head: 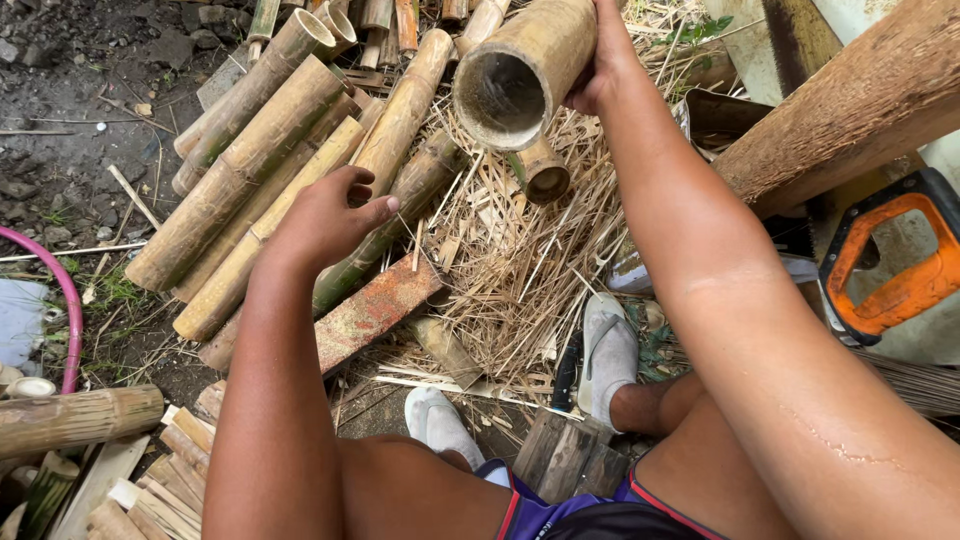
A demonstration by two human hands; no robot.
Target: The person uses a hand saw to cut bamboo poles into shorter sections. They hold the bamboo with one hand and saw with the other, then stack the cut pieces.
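Right hand (600, 70) grips a bamboo tube (522, 68) up at twelve o'clock, fingers wrapped round its side, hollow mouth tilted toward the camera, wall thick, skin yellow-brown and mottled. Left hand (325, 215) hovers at ten o'clock, loosely spread and holding nothing, just above a stack of bamboo poles (250, 170). Beneath the tube, dry shavings (520, 270) heap on dark soil. A rusty plank (375, 308) lies at centre; a saw's orange handle (895, 270) sits at three o'clock.
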